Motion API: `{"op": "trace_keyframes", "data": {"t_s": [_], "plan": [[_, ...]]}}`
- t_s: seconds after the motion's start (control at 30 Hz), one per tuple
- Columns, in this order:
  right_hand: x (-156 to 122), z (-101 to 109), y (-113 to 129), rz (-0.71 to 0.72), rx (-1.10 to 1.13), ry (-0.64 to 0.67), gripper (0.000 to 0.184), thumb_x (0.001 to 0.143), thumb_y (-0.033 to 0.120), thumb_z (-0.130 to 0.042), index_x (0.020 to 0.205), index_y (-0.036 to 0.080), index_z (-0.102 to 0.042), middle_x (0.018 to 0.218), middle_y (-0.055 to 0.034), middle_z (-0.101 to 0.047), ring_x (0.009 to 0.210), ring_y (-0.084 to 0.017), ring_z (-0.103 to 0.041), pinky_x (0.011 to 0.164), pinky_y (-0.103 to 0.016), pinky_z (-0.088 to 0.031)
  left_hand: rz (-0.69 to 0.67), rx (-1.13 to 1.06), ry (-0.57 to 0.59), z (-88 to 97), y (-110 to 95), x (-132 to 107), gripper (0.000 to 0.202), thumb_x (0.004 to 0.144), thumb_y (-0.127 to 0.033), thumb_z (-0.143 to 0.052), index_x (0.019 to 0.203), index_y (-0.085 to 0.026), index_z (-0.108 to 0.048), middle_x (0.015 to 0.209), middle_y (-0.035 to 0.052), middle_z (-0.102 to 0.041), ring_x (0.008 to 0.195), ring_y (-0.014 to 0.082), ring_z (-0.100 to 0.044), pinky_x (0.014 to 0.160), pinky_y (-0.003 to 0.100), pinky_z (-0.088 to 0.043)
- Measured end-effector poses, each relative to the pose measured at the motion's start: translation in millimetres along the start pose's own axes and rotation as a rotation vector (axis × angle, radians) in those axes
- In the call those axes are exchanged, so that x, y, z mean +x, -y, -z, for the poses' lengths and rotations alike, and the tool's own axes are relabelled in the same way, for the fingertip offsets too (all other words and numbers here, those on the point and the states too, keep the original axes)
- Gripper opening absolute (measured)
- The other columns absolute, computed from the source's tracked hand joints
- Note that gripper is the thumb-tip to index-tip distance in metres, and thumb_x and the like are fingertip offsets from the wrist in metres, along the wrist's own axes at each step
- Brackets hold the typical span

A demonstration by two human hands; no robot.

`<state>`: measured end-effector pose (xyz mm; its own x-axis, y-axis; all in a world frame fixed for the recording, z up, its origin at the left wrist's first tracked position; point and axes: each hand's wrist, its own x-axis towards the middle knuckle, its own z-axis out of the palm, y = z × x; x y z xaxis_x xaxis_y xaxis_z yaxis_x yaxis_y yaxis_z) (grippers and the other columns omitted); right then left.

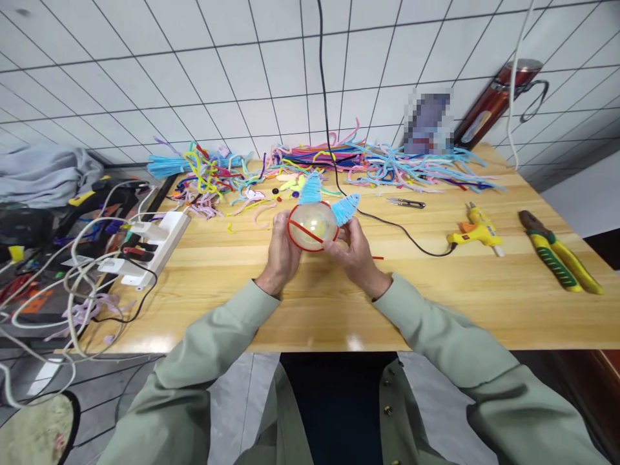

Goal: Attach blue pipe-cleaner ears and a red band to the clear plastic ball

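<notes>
Between my two hands is a clear round ball [314,223], see-through with something yellowish inside. A red pipe cleaner [306,230] crosses its face on a slant, and more red runs around its rim. Two light blue ear shapes [310,190] of wound pipe cleaner stick up from its far side. My left hand [283,252] is curled against the ball's left side. On the right, my right hand [357,253] grips the ball's edge, its thumb at the lower end of the red strip.
Heaps of coloured pipe cleaners [320,157] lie along the wall. Right of my hands are small snips [405,203], a yellow glue gun [475,232] with its black cord, and pliers [557,252]. A white power strip [157,248] with tangled cables is at left; a red-brown flask [498,103] stands back right.
</notes>
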<state>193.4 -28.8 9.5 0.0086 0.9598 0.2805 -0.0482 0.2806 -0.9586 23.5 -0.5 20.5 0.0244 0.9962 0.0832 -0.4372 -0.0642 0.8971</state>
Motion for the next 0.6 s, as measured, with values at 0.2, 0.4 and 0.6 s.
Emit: {"op": "trace_keyframes", "data": {"t_s": [0.2, 0.4, 0.6], "plan": [[-0.4, 1.7, -2.7, -0.001, -0.032, -0.008, 0.076, 0.08, 0.079, -0.089, 0.127, 0.028, -0.061, 0.134, -0.0114, -0.072, 0.127, -0.032, -0.071, 0.106, -0.048, -0.064, 0.01, -0.04, -0.062, 1.8, 5.1, 3.3, 0.056, 0.089, -0.073, -0.085, 0.108, -0.024, -0.064, 0.124, 0.0066, -0.075, 0.128, 0.0275, -0.073, 0.116, 0.046, -0.061], [0.4, 3.3, -1.7, -0.001, -0.019, 0.001, 0.074, 0.081, 0.079, -0.089, 0.127, 0.028, -0.061, 0.133, -0.0107, -0.072, 0.128, -0.032, -0.07, 0.107, -0.047, -0.064, 0.023, -0.093, -0.072, 1.1, 7.0, 4.2, 0.067, 0.078, -0.075, -0.092, 0.107, -0.026, -0.058, 0.117, 0.0043, -0.071, 0.123, 0.0264, -0.071, 0.109, 0.041, -0.06], [0.5, 3.8, -3.5, -0.009, -0.024, -0.01, 0.074, 0.08, 0.078, -0.089, 0.127, 0.028, -0.061, 0.133, -0.0114, -0.072, 0.128, -0.033, -0.07, 0.104, -0.049, -0.065, 0.037, -0.046, -0.039, 1.9, 5.5, 2.9, 0.064, 0.081, -0.076, -0.089, 0.11, -0.026, -0.06, 0.125, 0.0069, -0.071, 0.13, 0.0292, -0.069, 0.111, 0.044, -0.059]]}}
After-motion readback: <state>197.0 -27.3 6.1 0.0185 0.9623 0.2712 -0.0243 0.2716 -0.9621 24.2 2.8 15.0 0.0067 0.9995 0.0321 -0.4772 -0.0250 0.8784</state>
